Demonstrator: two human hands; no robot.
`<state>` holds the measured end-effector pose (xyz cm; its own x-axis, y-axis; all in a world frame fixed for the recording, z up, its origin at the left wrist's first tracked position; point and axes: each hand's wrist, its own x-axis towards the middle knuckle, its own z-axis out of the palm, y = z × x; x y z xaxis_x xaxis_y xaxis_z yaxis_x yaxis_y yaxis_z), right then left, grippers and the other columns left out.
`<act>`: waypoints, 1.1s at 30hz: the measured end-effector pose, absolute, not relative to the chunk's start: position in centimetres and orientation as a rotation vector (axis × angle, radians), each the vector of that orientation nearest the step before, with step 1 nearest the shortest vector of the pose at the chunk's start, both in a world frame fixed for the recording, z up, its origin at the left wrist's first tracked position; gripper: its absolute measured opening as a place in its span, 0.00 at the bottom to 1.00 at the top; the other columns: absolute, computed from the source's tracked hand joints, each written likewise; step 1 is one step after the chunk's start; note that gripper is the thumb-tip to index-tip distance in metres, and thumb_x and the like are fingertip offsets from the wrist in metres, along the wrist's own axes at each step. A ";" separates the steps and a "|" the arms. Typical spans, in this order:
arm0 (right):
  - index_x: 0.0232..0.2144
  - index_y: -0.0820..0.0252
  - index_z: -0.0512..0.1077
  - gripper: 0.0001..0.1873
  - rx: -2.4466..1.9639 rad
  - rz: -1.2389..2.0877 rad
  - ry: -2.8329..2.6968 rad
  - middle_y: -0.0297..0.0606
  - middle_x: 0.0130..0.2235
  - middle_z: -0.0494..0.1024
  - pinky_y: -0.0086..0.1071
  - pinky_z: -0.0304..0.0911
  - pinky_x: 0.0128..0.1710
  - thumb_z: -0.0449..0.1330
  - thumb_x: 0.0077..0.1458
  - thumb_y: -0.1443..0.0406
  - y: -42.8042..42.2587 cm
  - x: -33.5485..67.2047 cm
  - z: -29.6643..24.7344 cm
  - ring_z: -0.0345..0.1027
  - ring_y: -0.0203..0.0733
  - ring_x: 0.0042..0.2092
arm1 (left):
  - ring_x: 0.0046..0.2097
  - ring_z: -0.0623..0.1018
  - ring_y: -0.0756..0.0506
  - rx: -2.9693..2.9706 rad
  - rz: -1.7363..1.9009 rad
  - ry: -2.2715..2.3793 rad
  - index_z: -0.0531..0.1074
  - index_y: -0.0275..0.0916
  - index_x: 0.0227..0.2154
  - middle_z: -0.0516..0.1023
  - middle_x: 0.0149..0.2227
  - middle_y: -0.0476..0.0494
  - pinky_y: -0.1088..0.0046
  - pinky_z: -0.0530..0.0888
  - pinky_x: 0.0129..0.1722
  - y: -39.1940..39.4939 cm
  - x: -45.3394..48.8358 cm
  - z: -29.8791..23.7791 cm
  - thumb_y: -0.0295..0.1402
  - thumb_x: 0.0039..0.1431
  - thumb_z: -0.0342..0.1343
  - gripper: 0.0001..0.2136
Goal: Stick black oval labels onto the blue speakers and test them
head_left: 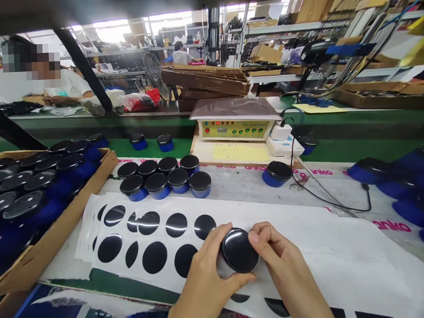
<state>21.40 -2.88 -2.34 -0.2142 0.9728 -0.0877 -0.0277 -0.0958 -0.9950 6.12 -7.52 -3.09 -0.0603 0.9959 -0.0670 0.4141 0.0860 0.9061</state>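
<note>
Both my left hand (206,269) and my right hand (283,263) grip a round, glossy black-topped unit (240,250) by its edge, one hand on each side. Its underside is hidden. My hands rest above a white backing sheet (307,253) printed or stuck with rows of black circular stickers (155,257). Some circles on the sheet are partly covered by others or by my hands. Beyond the sheet stands a group of blue cylindrical units with black tops (165,177), and a single one (277,173) sits to the right.
A cardboard tray (56,226) packed with similar units lies at the left, and more (406,188) are piled at the right. A black cable (333,205) runs across the bench from a yellow-green control box (236,129). A co-worker (66,83) sits beyond the green conveyor (91,129).
</note>
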 end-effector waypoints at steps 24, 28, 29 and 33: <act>0.23 0.55 0.61 0.14 -1.279 0.929 -1.665 0.32 0.30 0.64 0.31 0.58 0.32 0.55 0.59 0.59 -3.2 21.0 -1.8 0.63 0.38 0.33 | 0.61 0.66 0.42 1.469 0.964 1.579 0.60 0.53 0.57 0.67 0.59 0.51 0.62 0.64 0.61 -7.6 6.2 -3.4 0.35 0.47 0.67 0.34; 0.23 0.55 0.60 0.15 -1.302 0.933 -1.698 0.32 0.30 0.63 0.31 0.58 0.32 0.54 0.60 0.58 -3.2 21.0 -2.1 0.62 0.38 0.32 | 0.60 0.66 0.43 1.472 0.940 1.601 0.56 0.57 0.58 0.66 0.59 0.53 0.62 0.66 0.59 -7.7 6.3 -3.2 0.33 0.49 0.65 0.35; 0.24 0.55 0.60 0.14 -1.307 0.949 -1.686 0.32 0.31 0.64 0.32 0.59 0.33 0.54 0.60 0.58 -3.2 21.0 -2.3 0.62 0.38 0.33 | 0.60 0.66 0.43 1.465 0.931 1.614 0.54 0.58 0.59 0.66 0.59 0.53 0.62 0.67 0.59 -7.7 6.3 -3.2 0.33 0.50 0.65 0.37; 0.41 0.52 0.59 0.15 -1.344 1.161 -1.516 0.32 0.32 0.67 0.37 0.63 0.40 0.57 0.56 0.53 -3.1 21.0 -3.0 0.66 0.41 0.37 | 0.59 0.67 0.42 1.645 0.863 1.595 0.43 0.61 0.63 0.64 0.58 0.48 0.59 0.69 0.55 -7.5 6.0 -2.9 0.34 0.54 0.61 0.40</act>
<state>21.05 -3.10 -2.96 -0.1319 0.9911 -0.0158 0.2734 0.0210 -0.9617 6.04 -7.52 -2.90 0.0292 0.9996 0.0026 0.5489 -0.0183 0.8357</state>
